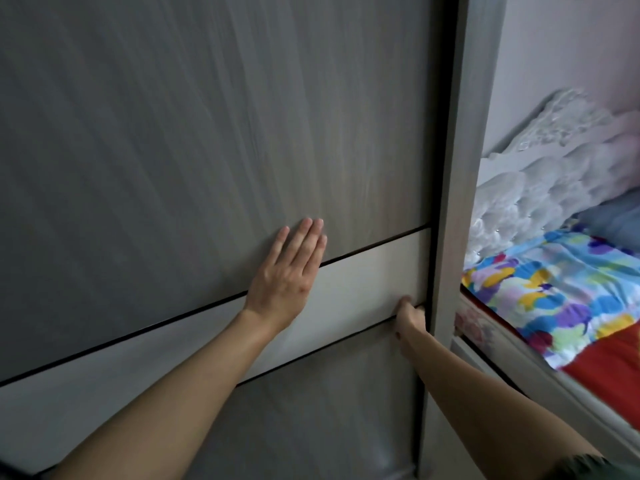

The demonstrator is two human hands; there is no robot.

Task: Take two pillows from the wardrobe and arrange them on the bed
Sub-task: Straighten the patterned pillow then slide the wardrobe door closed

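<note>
A grey wood-grain wardrobe door (173, 133) with a pale horizontal band fills most of the view and is closed. My left hand (289, 271) lies flat on it, fingers together, palm across the band's upper edge. My right hand (408, 315) curls its fingertips around the door's right edge, beside the wardrobe's side post (457, 202). No pillows are visible. The bed (561, 292) stands at the right, covered with a colourful patterned sheet and a red cover.
A white tufted headboard (540, 188) rises behind the bed against a pale pink wall. A blue cloth (616, 220) lies at the head of the bed. The bed's white frame runs close to the wardrobe's side.
</note>
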